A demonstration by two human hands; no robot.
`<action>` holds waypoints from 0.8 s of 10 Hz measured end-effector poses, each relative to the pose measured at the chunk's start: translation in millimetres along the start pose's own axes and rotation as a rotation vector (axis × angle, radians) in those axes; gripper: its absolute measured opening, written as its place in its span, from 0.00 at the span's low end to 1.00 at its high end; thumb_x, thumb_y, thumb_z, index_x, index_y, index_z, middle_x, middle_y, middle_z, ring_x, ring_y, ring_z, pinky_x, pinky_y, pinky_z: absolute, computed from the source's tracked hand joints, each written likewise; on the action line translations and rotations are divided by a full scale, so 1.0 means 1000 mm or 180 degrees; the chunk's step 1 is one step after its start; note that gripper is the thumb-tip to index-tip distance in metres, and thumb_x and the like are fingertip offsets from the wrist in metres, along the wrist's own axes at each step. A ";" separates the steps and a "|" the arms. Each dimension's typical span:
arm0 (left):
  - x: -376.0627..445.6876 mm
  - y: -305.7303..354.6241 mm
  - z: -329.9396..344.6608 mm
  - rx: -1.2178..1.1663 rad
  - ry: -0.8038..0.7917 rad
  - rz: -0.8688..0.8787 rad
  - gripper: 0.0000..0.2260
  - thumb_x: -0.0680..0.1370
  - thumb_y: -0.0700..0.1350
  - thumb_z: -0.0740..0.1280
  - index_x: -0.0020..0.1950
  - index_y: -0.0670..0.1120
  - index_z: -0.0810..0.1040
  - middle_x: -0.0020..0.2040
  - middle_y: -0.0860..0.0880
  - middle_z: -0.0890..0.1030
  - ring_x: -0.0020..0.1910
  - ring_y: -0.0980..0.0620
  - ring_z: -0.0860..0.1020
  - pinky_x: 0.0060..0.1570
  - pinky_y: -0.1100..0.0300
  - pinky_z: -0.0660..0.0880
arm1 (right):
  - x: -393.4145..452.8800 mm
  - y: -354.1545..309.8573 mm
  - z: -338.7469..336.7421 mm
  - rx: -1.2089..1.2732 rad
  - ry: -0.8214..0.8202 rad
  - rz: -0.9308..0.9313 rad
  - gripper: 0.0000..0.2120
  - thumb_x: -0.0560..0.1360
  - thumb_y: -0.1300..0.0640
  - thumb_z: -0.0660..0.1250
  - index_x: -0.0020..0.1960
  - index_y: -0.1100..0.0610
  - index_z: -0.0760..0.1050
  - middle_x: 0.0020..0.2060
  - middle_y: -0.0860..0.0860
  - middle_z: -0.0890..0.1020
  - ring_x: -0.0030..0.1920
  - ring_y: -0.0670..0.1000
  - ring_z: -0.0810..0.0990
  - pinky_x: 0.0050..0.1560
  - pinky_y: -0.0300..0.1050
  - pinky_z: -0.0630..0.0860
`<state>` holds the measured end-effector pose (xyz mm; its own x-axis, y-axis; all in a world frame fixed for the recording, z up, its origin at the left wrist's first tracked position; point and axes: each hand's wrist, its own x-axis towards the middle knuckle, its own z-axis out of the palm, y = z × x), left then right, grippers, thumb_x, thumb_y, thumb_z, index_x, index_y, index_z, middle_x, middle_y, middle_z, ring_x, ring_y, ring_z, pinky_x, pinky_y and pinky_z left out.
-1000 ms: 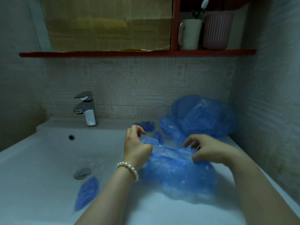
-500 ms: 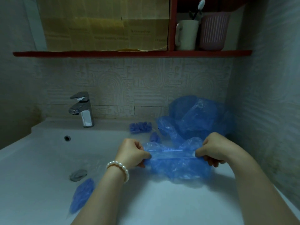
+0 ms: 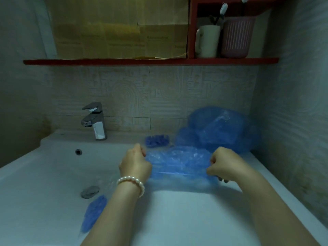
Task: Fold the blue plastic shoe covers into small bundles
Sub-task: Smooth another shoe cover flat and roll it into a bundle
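Sink as landmark. Faucet on its back rim, left; drain plug in basin, folded blue bundle just below it. Left hand, pearl bracelet on wrist, and right hand each pinch one end of blue shoe cover, stretched between them over sink's right side. Small bundle and loose pile of covers on back rim behind hands. Since half second ago, hands farther apart, cover pulled flatter.
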<state>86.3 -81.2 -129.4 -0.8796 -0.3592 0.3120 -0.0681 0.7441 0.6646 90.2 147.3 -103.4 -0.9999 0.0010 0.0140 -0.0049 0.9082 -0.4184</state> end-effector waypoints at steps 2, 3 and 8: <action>-0.010 0.017 -0.011 -0.0566 0.0842 0.0765 0.21 0.65 0.26 0.63 0.27 0.53 0.67 0.36 0.54 0.69 0.40 0.50 0.71 0.50 0.50 0.69 | 0.005 -0.005 -0.001 0.0747 0.1710 -0.0344 0.19 0.70 0.55 0.68 0.25 0.58 0.65 0.24 0.61 0.72 0.27 0.55 0.68 0.29 0.46 0.65; -0.018 0.016 -0.024 0.0266 0.0559 0.1122 0.18 0.69 0.31 0.67 0.30 0.54 0.72 0.38 0.56 0.68 0.44 0.55 0.69 0.50 0.58 0.60 | 0.007 -0.004 0.003 0.0876 0.1364 -0.0379 0.16 0.67 0.58 0.69 0.25 0.58 0.67 0.24 0.61 0.76 0.26 0.56 0.71 0.29 0.46 0.68; 0.055 0.006 -0.132 0.0810 0.2327 0.1993 0.04 0.69 0.48 0.70 0.34 0.53 0.79 0.37 0.53 0.78 0.37 0.49 0.75 0.38 0.56 0.70 | -0.009 -0.068 -0.095 0.1906 0.4553 -0.2028 0.11 0.68 0.60 0.69 0.39 0.52 0.66 0.34 0.57 0.72 0.34 0.56 0.70 0.36 0.46 0.70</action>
<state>99.4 -170.7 -18.7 -0.2910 -0.0556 0.9551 0.1349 0.9860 0.0985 100.7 125.4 11.0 -0.0221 0.3806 0.9245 -0.7182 0.6373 -0.2795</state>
